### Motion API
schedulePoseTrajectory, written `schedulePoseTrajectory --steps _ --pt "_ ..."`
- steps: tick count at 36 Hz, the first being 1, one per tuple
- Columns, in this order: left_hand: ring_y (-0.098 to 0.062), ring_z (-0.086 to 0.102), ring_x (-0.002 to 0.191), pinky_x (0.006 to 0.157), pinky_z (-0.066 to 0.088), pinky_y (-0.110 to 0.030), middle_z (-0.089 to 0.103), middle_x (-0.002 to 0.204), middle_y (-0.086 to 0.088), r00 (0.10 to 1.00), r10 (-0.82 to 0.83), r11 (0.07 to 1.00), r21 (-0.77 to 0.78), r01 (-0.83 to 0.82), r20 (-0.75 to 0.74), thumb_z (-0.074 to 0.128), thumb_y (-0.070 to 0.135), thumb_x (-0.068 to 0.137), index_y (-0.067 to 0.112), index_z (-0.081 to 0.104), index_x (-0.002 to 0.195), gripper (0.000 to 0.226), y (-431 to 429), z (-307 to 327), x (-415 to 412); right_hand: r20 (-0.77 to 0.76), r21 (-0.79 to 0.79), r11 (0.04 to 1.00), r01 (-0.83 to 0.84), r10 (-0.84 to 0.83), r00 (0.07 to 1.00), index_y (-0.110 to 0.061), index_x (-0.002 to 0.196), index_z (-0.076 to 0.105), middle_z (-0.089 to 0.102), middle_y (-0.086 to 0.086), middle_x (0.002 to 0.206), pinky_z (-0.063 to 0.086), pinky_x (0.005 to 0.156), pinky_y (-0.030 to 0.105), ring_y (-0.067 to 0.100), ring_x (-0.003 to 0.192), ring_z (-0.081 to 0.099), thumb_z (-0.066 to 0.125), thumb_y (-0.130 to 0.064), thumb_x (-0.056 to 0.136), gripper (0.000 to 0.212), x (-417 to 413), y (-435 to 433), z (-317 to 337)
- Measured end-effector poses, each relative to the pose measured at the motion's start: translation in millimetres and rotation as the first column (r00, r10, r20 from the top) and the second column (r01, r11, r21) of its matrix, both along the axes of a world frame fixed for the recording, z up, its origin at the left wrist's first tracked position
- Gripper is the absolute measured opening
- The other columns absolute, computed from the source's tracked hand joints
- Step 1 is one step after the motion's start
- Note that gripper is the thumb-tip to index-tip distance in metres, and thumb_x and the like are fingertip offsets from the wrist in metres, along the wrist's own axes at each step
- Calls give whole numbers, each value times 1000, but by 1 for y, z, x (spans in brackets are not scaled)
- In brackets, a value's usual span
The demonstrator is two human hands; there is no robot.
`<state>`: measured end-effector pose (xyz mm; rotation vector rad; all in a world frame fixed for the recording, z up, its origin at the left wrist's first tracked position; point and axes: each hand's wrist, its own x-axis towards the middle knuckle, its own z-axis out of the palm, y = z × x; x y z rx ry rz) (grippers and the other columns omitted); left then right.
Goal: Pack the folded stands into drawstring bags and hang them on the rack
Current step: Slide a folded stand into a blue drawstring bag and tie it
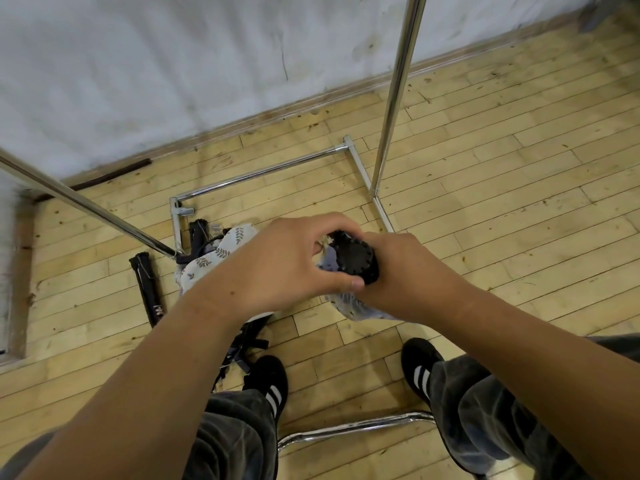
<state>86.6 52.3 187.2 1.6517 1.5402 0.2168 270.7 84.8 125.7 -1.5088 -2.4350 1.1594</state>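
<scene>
We see the left hand (277, 265) and right hand (401, 275) together gripping a black folded stand (355, 259) in a leaf-print drawstring bag (349, 303). Another stand (147, 289) lies on the wooden floor (485, 202) beside the chrome rack (391, 98).

Pale plank floor (485, 188), scuffed grey-white wall (173, 64), wooden skirting board (277, 114) along its foot

— What carries everything here?

— A floor (485, 174) of pale wooden boards, scuffed and flecked with dark bits, meeting a grey wall.

— What lies on it?

— The chrome rack (263, 173) stands on its base bars. One folded black stand (148, 289) lies flat at the left. Beside it is a heap of leaf-printed cloth bags (211, 261) with more black stands (199, 233). Two black shoes (270, 382) are planted nearer the camera.
</scene>
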Motion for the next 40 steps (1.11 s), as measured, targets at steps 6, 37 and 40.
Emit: schedulePoseTrajectory --steps 6,37,40 --pt "7 58 106 63 42 -5 65 74 34 998 68 996 55 -68 -2 87 43 77 41 66 109 39 2 3 -4 2 -52 998 23 -23 1000 -31 138 47 62 -6 87 48 55 24 17 75 61 72 -15 91 55 4 7 4" --pt "-4 58 65 55 47 -22 66 76 12 969 194 970 177 -166 -154 82 58 72 41 67 103 38 11 -20 -9 -327 -85 945 315 -325 887 -25 86 68 68 -12 87 45 67 9 3 81 62 62 -29 98 15 -12 9 34" --pt "-4 63 77 60 49 -26 70 87 14 972 178 973 179 -149 -154 81 56 73 40 67 101 35 13 -23 -8 -337 -99 943 318 -332 881 -26 88 68 66 -14 89 42 63 6 -1 75 58 61 -29 99 14 -18 8 38"
